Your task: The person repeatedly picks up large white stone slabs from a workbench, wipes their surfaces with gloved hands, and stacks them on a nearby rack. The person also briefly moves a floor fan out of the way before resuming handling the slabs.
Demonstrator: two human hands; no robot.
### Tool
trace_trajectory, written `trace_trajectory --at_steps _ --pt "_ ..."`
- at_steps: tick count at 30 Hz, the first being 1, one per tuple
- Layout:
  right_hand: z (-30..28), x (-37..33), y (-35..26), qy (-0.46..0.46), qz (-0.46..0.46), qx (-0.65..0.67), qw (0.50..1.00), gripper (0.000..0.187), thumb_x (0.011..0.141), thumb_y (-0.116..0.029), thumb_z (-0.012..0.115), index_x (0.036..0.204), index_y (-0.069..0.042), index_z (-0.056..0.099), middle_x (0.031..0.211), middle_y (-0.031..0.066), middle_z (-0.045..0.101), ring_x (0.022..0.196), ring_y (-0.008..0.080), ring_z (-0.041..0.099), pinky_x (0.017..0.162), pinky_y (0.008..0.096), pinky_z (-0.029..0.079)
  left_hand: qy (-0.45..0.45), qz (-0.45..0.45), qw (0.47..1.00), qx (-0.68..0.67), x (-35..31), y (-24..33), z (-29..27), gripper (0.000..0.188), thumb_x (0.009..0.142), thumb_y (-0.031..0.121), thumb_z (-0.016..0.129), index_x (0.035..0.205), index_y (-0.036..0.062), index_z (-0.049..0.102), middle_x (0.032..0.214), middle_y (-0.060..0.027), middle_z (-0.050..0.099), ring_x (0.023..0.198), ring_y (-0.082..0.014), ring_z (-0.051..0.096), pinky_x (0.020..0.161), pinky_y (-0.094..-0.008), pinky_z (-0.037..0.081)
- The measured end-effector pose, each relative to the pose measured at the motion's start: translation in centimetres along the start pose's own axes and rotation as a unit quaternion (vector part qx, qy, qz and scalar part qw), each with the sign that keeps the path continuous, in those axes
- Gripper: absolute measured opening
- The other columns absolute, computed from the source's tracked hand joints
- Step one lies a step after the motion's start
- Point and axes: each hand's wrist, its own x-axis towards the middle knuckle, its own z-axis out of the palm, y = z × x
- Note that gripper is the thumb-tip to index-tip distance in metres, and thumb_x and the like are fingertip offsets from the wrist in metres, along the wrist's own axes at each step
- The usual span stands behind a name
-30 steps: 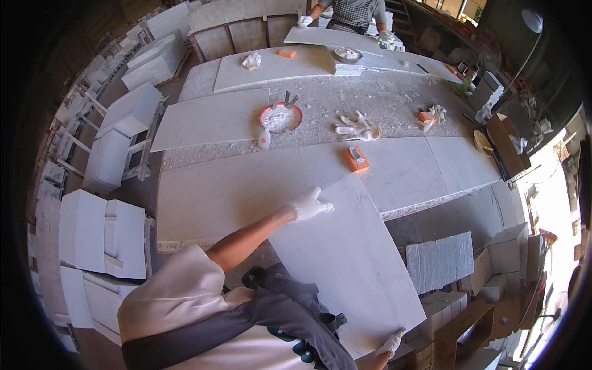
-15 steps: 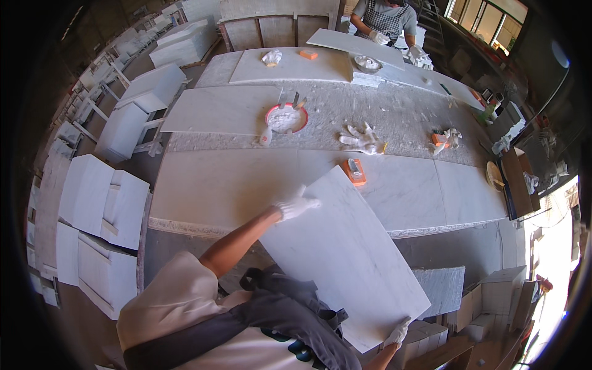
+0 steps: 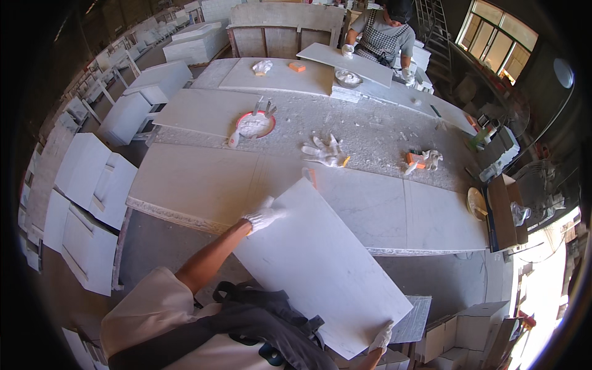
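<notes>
Both my gloved hands hold a white, faintly veined stone slab point(image 3: 320, 265) that slants across in front of me, its far corner over the workbench. My left hand point(image 3: 264, 217) grips its upper left edge, with the fingers lying on the face. My right hand point(image 3: 382, 338) clasps the near right end by the edge; part of those fingers is hidden. Just beyond the far corner, an orange block point(image 3: 312, 179) shows only in part. A loose white work glove point(image 3: 325, 152) lies farther back on the bench.
More slabs point(image 3: 197, 169) line the bench's near side. A red-rimmed bowl point(image 3: 271, 128) holds white paste and scrapers. To the right are an orange block with a cloth point(image 3: 417, 161) and cardboard boxes point(image 3: 468, 330). A co-worker point(image 3: 382, 40) stands at the far side by another slab.
The view has shifted, so the bench sits farther left and lower. The slab is still in both hands, and its far corner now hides most of the nearby orange block.
</notes>
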Motion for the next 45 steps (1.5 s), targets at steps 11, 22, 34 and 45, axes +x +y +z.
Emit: trace_trajectory --at_steps 11,22,34,45 --pt "-3.0 1.8 -1.3 0.142 0.053 -0.077 0.985 0.084 0.099 -0.068 0.039 0.139 0.005 0.05 0.13 0.0163 0.061 0.114 0.0269 0.058 0.098 0.0385 0.045 -0.073 -0.006 0.995 0.061 8.1 4.4 5.7 0.073 0.083 0.047 0.071 0.132 -0.0035 0.053 0.125 -0.021 0.063 0.115 -0.0313 0.06 0.098 -0.0414 0.045" --pt "-3.0 5.8 -1.9 0.134 0.057 -0.078 0.986 0.083 0.099 -0.067 0.04 0.139 0.005 0.051 0.129 0.0159 0.062 0.113 0.0268 0.058 0.097 0.0382 0.046 -0.088 -0.042 0.989 0.107 12.9 5.6 6.5 0.076 0.083 0.052 0.07 0.132 -0.0038 0.052 0.124 -0.0248 0.063 0.116 -0.0366 0.06 0.099 -0.0425 0.045" --pt "0.6 10.1 -7.8 0.153 -0.08 -0.156 0.973 0.075 0.101 -0.063 0.038 0.125 0.005 0.061 0.11 0.0165 0.069 0.1 0.0266 0.063 0.088 0.0379 0.049 0.021 -0.006 1.0 -0.015 12.7 4.2 1.8 0.063 0.085 0.043 0.072 0.127 -0.0022 0.056 0.12 -0.0186 0.065 0.113 -0.0291 0.061 0.097 -0.0396 0.046" --pt "2.2 14.3 -10.2 0.14 -0.142 -0.094 0.975 0.074 0.101 -0.062 0.039 0.127 0.004 0.061 0.118 0.0176 0.068 0.108 0.0303 0.062 0.095 0.0399 0.047 0.055 0.038 0.998 -0.011 13.4 4.4 -0.8 0.061 0.086 0.046 0.071 0.119 -0.0042 0.058 0.116 -0.0212 0.066 0.107 -0.0273 0.062 0.093 -0.0393 0.048"
